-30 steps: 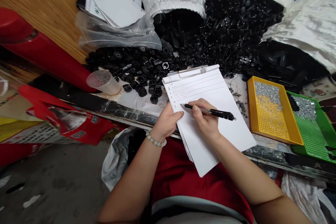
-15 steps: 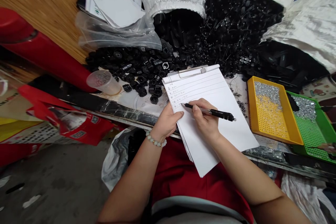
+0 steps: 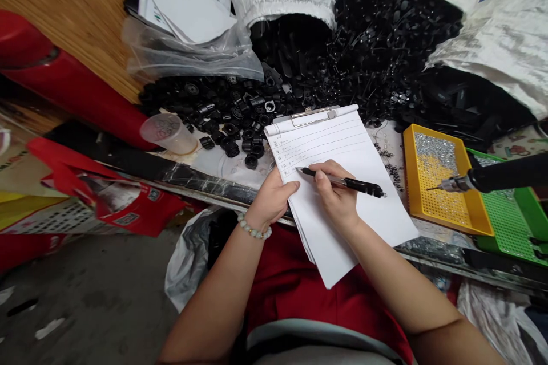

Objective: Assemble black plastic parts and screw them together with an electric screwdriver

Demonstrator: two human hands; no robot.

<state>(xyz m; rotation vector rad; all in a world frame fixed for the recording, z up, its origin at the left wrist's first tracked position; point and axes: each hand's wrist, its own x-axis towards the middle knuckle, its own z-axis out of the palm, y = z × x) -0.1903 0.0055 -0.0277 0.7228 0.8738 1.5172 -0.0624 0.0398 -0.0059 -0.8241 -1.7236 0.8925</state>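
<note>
- My left hand [image 3: 272, 199] grasps the clipboard [image 3: 321, 148] by its left edge, over the surface's [image 3: 240, 168] front edge.
- My right hand [image 3: 336, 194] pinches a black pen [image 3: 357, 185], tip on the paper.
- Black plastic parts [image 3: 231, 108] lie just beyond the clipboard.

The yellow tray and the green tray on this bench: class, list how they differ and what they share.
The yellow tray lies nearer the clipboard than the green tray. The yellow tray shows whole, while the picture's edge cuts off the green tray. A black-handled tool crosses above the green tray, with its metal tip over the yellow tray. Both are shallow, perforated trays with small silvery parts gathered at their far ends.
</note>
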